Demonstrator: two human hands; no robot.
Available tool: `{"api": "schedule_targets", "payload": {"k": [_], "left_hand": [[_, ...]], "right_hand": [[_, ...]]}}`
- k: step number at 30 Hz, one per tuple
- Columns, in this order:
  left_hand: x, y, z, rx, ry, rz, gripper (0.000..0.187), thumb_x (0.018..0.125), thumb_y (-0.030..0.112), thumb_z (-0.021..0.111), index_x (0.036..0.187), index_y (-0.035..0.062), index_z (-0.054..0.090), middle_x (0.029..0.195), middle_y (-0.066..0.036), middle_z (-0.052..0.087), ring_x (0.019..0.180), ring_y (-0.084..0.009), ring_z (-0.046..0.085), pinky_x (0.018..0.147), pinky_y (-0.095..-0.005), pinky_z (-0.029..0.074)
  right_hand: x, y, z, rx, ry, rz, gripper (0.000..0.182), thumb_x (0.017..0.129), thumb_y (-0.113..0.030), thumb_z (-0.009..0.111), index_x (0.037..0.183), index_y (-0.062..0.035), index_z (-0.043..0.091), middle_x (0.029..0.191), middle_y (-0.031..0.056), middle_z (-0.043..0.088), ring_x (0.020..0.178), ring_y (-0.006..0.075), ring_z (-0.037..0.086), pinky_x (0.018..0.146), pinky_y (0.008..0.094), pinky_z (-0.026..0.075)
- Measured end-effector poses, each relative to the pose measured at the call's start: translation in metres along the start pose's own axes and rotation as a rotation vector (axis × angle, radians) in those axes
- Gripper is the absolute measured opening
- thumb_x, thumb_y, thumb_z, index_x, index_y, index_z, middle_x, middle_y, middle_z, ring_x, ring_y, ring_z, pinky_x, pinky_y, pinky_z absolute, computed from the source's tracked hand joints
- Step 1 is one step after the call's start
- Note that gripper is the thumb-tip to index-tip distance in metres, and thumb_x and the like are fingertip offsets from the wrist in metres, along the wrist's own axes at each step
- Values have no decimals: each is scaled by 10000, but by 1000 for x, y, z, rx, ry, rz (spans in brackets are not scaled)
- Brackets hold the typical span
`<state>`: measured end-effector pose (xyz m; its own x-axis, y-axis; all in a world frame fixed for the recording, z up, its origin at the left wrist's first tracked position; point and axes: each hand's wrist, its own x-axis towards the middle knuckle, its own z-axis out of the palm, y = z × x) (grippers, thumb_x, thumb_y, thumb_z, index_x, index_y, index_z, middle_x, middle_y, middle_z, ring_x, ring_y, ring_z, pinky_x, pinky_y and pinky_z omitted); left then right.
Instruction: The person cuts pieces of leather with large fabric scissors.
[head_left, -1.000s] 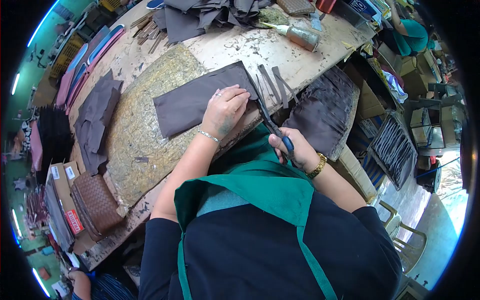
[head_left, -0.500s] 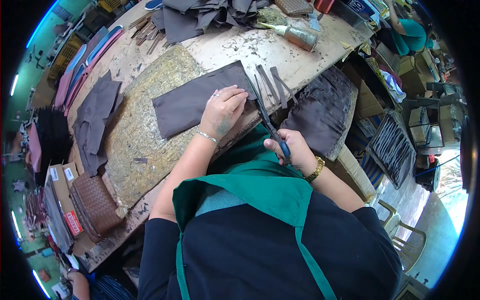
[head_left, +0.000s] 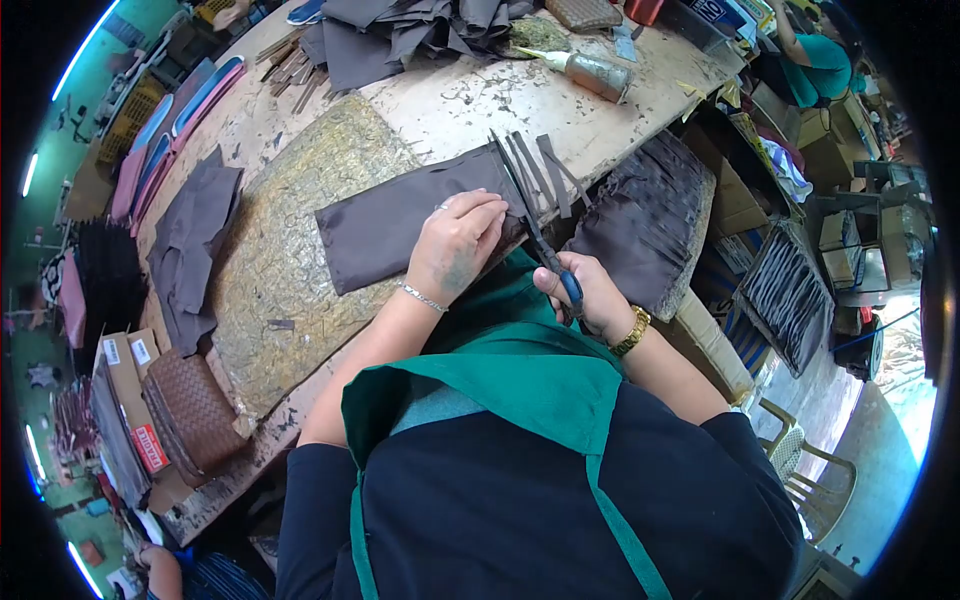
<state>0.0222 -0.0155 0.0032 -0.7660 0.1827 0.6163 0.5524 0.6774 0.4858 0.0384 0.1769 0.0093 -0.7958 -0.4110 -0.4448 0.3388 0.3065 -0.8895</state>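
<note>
A dark brown fabric piece (head_left: 375,232), roughly rectangular and apparently layered, lies partly on a mottled board at the table's front edge. My left hand (head_left: 458,240) rests flat on its right part, fingers extended side by side; the thumb is mostly hidden. In my right hand (head_left: 597,297) is a pair of scissors (head_left: 538,240) with dark blades and a blue handle, fingers wrapped round the loops. The blades run along the fabric's right edge, pointing away from me. Narrow cut strips (head_left: 552,170) lie just right of the blades.
Dark fabric scraps heap (head_left: 400,35) at the back, near a glue bottle (head_left: 598,77). More cut fabric (head_left: 195,250) lies left of the mottled board (head_left: 290,300). A woven brown bag (head_left: 190,415) sits front left. Gathered fabric (head_left: 645,220) is at the right; a chair (head_left: 800,465) stands beyond.
The fabric piece has shifted slightly toward me and right, and my left hand has moved with it. The scissors blades now sit at its edge, slightly lower and right.
</note>
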Motion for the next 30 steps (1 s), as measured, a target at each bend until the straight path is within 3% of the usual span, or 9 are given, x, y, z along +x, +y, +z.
{"api": "schedule_targets", "payload": {"k": [14, 20, 21, 24, 26, 27, 28, 29, 30], "left_hand": [[-7, 1, 4, 1, -1, -22, 98, 719, 41, 609, 817, 38, 611, 881, -93, 603, 862, -270, 585, 742, -348, 481], [4, -18, -28, -47, -13, -182, 219, 804, 149, 586, 982, 27, 625, 1044, -131, 582, 1011, -252, 539, 877, -326, 410], [5, -34, -34, 7, 18, -243, 243, 788, 170, 605, 987, 31, 619, 1055, -139, 574, 1007, -274, 538, 870, -327, 417], [5, -66, -55, 286, 26, -272, 261, 746, 236, 635, 926, 48, 631, 973, -153, 583, 956, -301, 539, 830, -371, 437], [2, -75, -62, 487, -163, -301, 261, 722, 251, 647, 910, 70, 625, 971, -134, 576, 905, -297, 553, 784, -385, 452], [3, -74, -64, 494, -155, -303, 261, 722, 251, 647, 910, 70, 625, 971, -134, 576, 905, -297, 553, 784, -385, 452], [9, -67, -65, 429, -282, -409, 256, 722, 259, 642, 894, 71, 619, 960, -126, 578, 882, -290, 560, 765, -384, 455], [14, -62, -69, 371, -397, -520, 251, 722, 267, 637, 877, 72, 614, 949, -118, 580, 859, -283, 567, 747, -382, 458], [15, -58, -71, 429, -419, -490, 242, 722, 266, 631, 860, 67, 606, 925, -123, 584, 843, -283, 570, 739, -383, 458]], "right_hand": [[-2, 10, 3, -89, 43, 15, 424, 740, -450, 644, 656, -78, 459, 485, -33, 444, 376, 37, 433, 348, 181, 348], [-13, 0, -12, 134, 15, -42, 368, 746, -383, 667, 678, -69, 487, 494, -33, 451, 377, 41, 432, 352, 174, 339], [-15, -4, -20, 151, -13, -5, 324, 753, -336, 671, 738, -68, 489, 543, -26, 474, 410, 38, 445, 373, 160, 341], [-9, -14, -45, 181, -27, -213, 324, 745, -308, 683, 807, -60, 484, 609, -12, 504, 461, 49, 469, 418, 176, 378], [3, -30, -58, 215, -6, -230, 351, 712, -309, 714, 809, -53, 493, 630, -2, 507, 496, 65, 466, 465, 198, 398], [13, -39, -65, -69, 172, -201, 388, 678, -330, 740, 778, -32, 512, 639, 9, 520, 530, 90, 471, 494, 228, 406], [31, -39, -75, -349, 269, -310, 452, 634, -371, 762, 764, -6, 530, 658, 36, 542, 568, 103, 474, 522, 252, 409], [44, -43, -81, -536, 338, -249, 542, 606, -452, 748, 796, 14, 546, 710, 111, 590, 618, 186, 554, 562, 302, 434], [54, -49, -83, -705, 418, -262, 578, 595, -491, 730, 815, 12, 550, 751, 148, 598, 679, 241, 576, 603, 333, 444]]}}
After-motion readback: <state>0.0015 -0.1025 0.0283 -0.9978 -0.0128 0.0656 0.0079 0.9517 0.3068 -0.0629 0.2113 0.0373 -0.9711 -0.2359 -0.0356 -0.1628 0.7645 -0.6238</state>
